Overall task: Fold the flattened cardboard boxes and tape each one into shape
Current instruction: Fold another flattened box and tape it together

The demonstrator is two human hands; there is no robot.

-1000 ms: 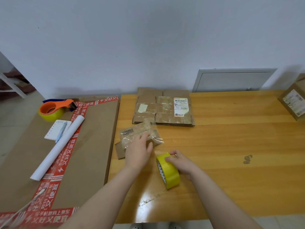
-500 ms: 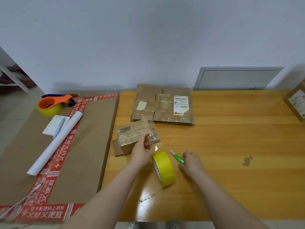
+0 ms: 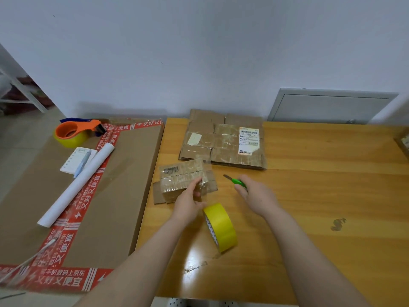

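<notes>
Box (image 3: 181, 180) in left hand (image 3: 188, 204), cutter (image 3: 238, 182) in right hand (image 3: 257, 197).
Grips the small taped box near the table's (image 3: 321, 196) left edge, thumb on top, fingers curled at its near right end. Clasps the green cutter just right of it, blade out toward the flat boxes (image 3: 223, 145) by the wall. Yellow tape roll (image 3: 221, 227) on edge between the forearms, just beside the left wrist.
</notes>
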